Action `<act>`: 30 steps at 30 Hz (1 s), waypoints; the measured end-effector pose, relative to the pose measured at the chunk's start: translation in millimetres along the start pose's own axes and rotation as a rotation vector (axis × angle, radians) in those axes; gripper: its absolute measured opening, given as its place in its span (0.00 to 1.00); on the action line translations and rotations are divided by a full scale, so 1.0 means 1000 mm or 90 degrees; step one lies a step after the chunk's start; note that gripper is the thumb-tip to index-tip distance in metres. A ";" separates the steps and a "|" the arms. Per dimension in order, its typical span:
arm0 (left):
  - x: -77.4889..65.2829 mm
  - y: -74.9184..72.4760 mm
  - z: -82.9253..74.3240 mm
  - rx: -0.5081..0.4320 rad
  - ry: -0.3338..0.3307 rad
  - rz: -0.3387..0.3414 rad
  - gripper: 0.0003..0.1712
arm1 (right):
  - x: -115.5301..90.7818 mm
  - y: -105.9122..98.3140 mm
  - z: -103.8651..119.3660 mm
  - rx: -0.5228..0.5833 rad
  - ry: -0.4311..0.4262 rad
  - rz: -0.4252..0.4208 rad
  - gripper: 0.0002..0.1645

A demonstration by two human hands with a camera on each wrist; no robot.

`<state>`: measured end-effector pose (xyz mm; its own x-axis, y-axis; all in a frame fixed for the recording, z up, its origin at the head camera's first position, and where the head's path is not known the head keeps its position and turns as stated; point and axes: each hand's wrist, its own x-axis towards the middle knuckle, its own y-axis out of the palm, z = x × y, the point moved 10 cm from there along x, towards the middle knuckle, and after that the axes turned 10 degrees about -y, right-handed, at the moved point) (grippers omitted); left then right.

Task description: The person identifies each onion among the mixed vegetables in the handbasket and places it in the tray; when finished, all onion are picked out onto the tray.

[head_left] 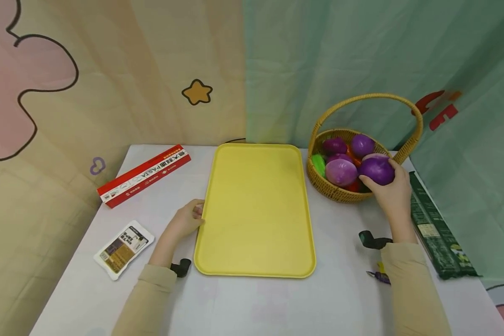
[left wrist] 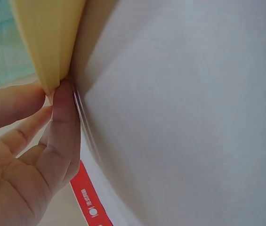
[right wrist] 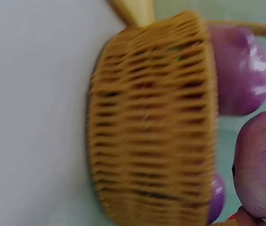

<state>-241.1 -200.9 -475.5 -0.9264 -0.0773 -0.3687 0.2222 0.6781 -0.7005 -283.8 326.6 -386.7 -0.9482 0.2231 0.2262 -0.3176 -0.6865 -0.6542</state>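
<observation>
My right hand point(head_left: 392, 191) grips a purple onion point(head_left: 377, 170) at the front right of the wicker basket point(head_left: 340, 193). In the right wrist view the onion point(right wrist: 259, 165) appears beside the basket's rim, with only bits of my fingers showing. Other purple, pink, red and green produce pieces lie in the basket, among them a pinkish-purple one point(head_left: 341, 172). My left hand point(head_left: 184, 221) is at the left edge of a yellow tray point(head_left: 256, 210). Seen from the left wrist, thumb and fingers pinch the tray's rim point(left wrist: 52, 52).
A red pasta box point(head_left: 144, 176) lies at the back left, with a white packet point(head_left: 123, 249) in front of it. Along the table's right side lies a long green package point(head_left: 438, 228). A small purple pointed item point(head_left: 379, 277) is partly hidden by my right sleeve.
</observation>
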 end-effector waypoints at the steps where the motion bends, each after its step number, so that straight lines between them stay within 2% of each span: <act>1: -0.001 0.000 -0.001 0.001 0.008 0.007 0.32 | -0.001 -0.002 0.004 0.011 0.002 -0.005 0.56; 4: -0.005 0.001 0.001 0.002 0.011 0.023 0.32 | -0.006 -0.004 0.020 0.041 0.000 -0.019 0.55; 7: -0.009 0.004 0.004 0.000 0.011 0.039 0.31 | -0.012 -0.001 0.043 0.076 -0.024 -0.031 0.53; 11: -0.016 0.008 0.007 -0.017 0.011 0.053 0.32 | -0.017 0.026 0.079 0.113 -0.087 -0.008 0.51; 14: -0.018 0.008 0.011 -0.036 0.003 0.054 0.34 | -0.021 0.065 0.104 0.129 -0.138 0.047 0.50; 16: -0.018 0.008 0.014 -0.050 -0.003 0.054 0.35 | -0.025 0.099 0.119 0.142 -0.154 0.098 0.50; 20: -0.017 0.007 0.019 -0.086 -0.025 0.059 0.36 | -0.030 0.170 0.135 0.172 -0.132 0.205 0.51; 22: -0.015 0.008 0.019 -0.097 -0.036 0.061 0.37 | -0.030 0.200 0.138 0.175 -0.115 0.242 0.52; 26: -0.014 0.012 0.020 -0.129 -0.069 0.068 0.38 | -0.027 0.246 0.144 0.159 -0.106 0.287 0.51; 30: -0.016 0.016 0.023 -0.175 -0.107 0.071 0.38 | -0.024 0.280 0.153 0.139 -0.117 0.322 0.51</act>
<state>-216.1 -206.0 -494.6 -0.8331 -0.0952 -0.5449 0.2075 0.8594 -0.4673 -349.0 23.6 -465.1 -0.9582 -0.2802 0.0583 0.2024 -0.8075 -0.5540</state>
